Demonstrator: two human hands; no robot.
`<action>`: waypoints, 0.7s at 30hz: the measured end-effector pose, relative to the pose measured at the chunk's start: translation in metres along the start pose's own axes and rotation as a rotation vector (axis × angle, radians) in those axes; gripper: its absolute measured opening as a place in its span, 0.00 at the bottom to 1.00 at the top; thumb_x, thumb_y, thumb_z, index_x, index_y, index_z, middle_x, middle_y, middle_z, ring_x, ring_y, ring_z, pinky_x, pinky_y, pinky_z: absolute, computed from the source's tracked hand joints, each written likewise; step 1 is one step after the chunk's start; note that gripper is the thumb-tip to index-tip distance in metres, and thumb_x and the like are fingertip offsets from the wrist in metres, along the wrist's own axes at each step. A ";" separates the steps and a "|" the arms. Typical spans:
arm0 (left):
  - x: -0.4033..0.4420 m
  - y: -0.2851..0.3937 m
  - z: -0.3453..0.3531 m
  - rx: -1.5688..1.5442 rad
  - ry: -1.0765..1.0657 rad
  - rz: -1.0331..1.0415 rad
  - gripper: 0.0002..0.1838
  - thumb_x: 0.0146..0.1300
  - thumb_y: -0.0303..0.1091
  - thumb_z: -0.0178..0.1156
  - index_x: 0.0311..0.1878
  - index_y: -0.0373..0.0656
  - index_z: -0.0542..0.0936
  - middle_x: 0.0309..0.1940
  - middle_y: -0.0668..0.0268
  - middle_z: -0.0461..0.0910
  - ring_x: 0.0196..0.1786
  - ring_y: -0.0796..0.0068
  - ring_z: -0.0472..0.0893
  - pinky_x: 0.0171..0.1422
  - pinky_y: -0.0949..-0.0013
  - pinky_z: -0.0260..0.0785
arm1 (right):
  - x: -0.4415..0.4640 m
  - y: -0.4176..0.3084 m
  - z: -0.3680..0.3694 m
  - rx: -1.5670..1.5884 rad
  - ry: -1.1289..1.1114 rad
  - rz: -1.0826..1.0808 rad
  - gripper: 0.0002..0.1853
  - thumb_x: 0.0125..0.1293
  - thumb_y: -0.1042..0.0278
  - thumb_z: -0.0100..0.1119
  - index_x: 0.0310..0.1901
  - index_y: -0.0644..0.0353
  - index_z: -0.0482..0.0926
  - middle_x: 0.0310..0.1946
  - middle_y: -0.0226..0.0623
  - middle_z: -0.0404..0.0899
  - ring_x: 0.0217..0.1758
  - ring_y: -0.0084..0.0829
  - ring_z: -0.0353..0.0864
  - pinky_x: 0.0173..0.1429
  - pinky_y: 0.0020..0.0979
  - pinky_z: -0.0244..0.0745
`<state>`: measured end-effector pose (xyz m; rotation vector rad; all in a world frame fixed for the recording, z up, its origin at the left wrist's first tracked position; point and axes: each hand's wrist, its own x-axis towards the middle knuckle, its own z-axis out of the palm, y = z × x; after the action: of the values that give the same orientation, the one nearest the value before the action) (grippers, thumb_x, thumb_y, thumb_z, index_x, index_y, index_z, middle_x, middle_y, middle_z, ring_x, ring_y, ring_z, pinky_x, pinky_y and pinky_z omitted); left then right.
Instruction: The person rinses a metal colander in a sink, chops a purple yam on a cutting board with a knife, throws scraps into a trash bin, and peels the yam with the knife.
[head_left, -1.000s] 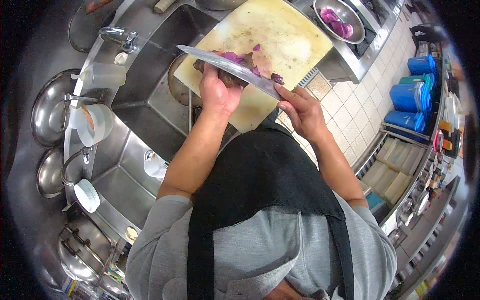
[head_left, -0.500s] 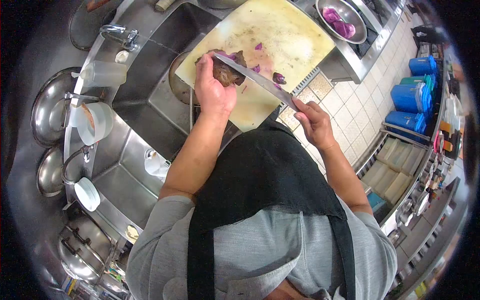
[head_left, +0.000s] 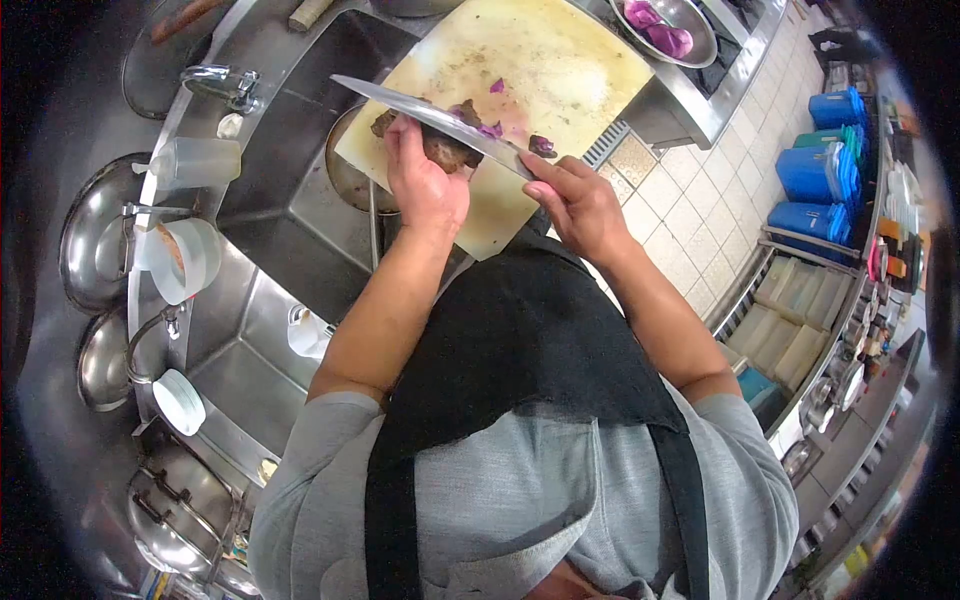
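A brown, rough-skinned root [head_left: 446,152] with purple flesh rests in my left hand [head_left: 428,190], whose fingers are wrapped round its near side. My right hand [head_left: 583,205] grips the handle end of a long knife [head_left: 430,114]. Its blade lies across the top of the root, with the tip pointing to the upper left beyond it. Under both is a stained, yellowish cutting board [head_left: 560,70]. Small purple scraps [head_left: 497,86] and a dark-skinned piece [head_left: 542,147] lie on the board.
Left of the board is a steel sink [head_left: 290,170] with a pan [head_left: 345,165] in it. A metal bowl [head_left: 690,20] with purple pieces stands at the upper right. Faucets, pans and plastic containers line the left; blue bins [head_left: 815,175] stand at the right.
The knife first drew back toward the lower right, then moved up-left again across the root, my right hand with it. The view has shifted slightly.
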<state>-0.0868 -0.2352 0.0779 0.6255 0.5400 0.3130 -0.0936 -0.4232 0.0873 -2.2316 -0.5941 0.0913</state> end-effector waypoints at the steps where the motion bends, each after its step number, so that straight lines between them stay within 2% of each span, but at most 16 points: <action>1: -0.003 -0.004 0.000 0.001 0.001 0.000 0.14 0.76 0.46 0.49 0.53 0.47 0.74 0.46 0.66 0.78 0.52 0.66 0.78 0.59 0.53 0.72 | 0.005 -0.001 0.005 0.001 -0.001 0.001 0.18 0.68 0.58 0.64 0.57 0.52 0.82 0.29 0.42 0.77 0.31 0.44 0.80 0.37 0.40 0.75; 3: -0.009 -0.023 -0.007 0.077 -0.046 0.015 0.15 0.77 0.46 0.49 0.55 0.47 0.73 0.48 0.65 0.77 0.53 0.67 0.78 0.59 0.55 0.72 | 0.017 0.000 0.013 0.000 0.104 -0.070 0.18 0.69 0.58 0.63 0.57 0.53 0.83 0.30 0.44 0.78 0.32 0.44 0.80 0.39 0.40 0.75; 4: -0.008 -0.032 -0.018 0.426 -0.227 0.309 0.16 0.77 0.47 0.50 0.56 0.46 0.72 0.49 0.65 0.75 0.53 0.67 0.77 0.60 0.56 0.72 | 0.022 0.004 0.012 -0.001 0.107 -0.068 0.18 0.69 0.58 0.63 0.57 0.53 0.83 0.30 0.44 0.78 0.32 0.44 0.80 0.39 0.40 0.75; 6: -0.013 -0.026 -0.014 0.078 -0.240 0.013 0.17 0.76 0.48 0.50 0.56 0.46 0.72 0.48 0.64 0.75 0.53 0.67 0.77 0.60 0.56 0.72 | 0.032 0.014 0.005 0.159 0.104 0.041 0.17 0.70 0.60 0.61 0.57 0.55 0.83 0.31 0.46 0.80 0.33 0.43 0.81 0.41 0.38 0.75; 8: -0.002 -0.015 -0.012 0.057 -0.223 0.044 0.17 0.76 0.48 0.50 0.56 0.45 0.72 0.48 0.64 0.76 0.53 0.66 0.78 0.60 0.56 0.72 | 0.029 0.029 0.001 0.233 0.133 0.066 0.16 0.71 0.60 0.60 0.56 0.56 0.83 0.29 0.47 0.80 0.33 0.41 0.81 0.42 0.37 0.75; 11: 0.007 -0.002 -0.012 0.002 -0.214 0.068 0.15 0.77 0.46 0.50 0.53 0.45 0.72 0.47 0.64 0.76 0.52 0.66 0.78 0.60 0.57 0.72 | 0.020 0.016 -0.017 0.157 0.046 0.114 0.16 0.71 0.62 0.61 0.55 0.60 0.83 0.28 0.47 0.79 0.33 0.41 0.81 0.42 0.36 0.75; 15: 0.008 -0.003 -0.008 -0.042 -0.230 0.067 0.13 0.78 0.44 0.48 0.51 0.45 0.71 0.47 0.62 0.76 0.52 0.65 0.79 0.61 0.54 0.73 | 0.013 -0.011 -0.021 0.139 -0.009 -0.014 0.18 0.69 0.60 0.62 0.57 0.57 0.82 0.31 0.46 0.79 0.32 0.42 0.80 0.39 0.38 0.75; 21: 0.010 -0.002 -0.011 -0.063 -0.233 0.053 0.16 0.77 0.46 0.47 0.52 0.44 0.75 0.48 0.62 0.80 0.54 0.62 0.80 0.65 0.51 0.70 | 0.016 -0.007 -0.011 0.047 -0.014 -0.022 0.19 0.68 0.58 0.63 0.58 0.55 0.82 0.32 0.45 0.78 0.32 0.45 0.79 0.38 0.40 0.75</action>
<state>-0.0841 -0.2268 0.0657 0.6062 0.2893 0.3012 -0.0788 -0.4202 0.1019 -2.1799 -0.6175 0.1095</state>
